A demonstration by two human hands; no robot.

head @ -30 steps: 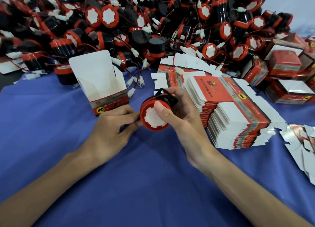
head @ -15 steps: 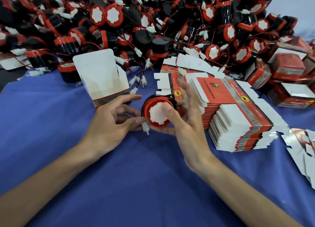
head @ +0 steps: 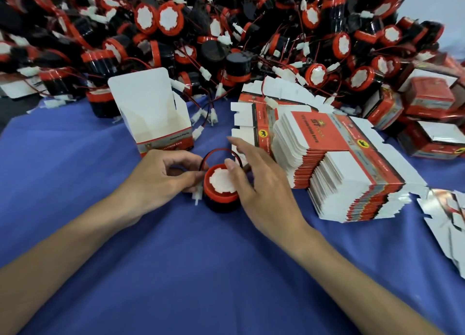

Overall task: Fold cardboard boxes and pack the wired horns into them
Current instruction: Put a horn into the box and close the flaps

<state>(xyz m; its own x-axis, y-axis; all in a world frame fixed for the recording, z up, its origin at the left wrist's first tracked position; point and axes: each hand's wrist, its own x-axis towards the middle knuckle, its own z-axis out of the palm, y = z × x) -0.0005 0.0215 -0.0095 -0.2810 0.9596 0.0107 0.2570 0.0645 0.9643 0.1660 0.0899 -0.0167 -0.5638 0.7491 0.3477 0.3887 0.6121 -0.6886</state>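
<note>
Lowered since the earlier frame, the horn (head: 221, 186) is stood red face up on the worktop (head: 176, 271) between the hands. The right hand (head: 261, 181) is spread apart, only its thumb touching the rim. The wire (head: 216, 151) is pinched by the left hand (head: 156, 181) at the horn's 9 o'clock. The open box (head: 153, 113) is set at 11 o'clock. If left slack, the wire loop may be snagged on the box flaps.

L hand (head: 156, 181) pinches wired horn (head: 221, 187) on blue cloth (head: 176, 271); R hand (head: 261, 183), fingers spread, touches its top, open box (head: 153, 118) just behind.
</note>
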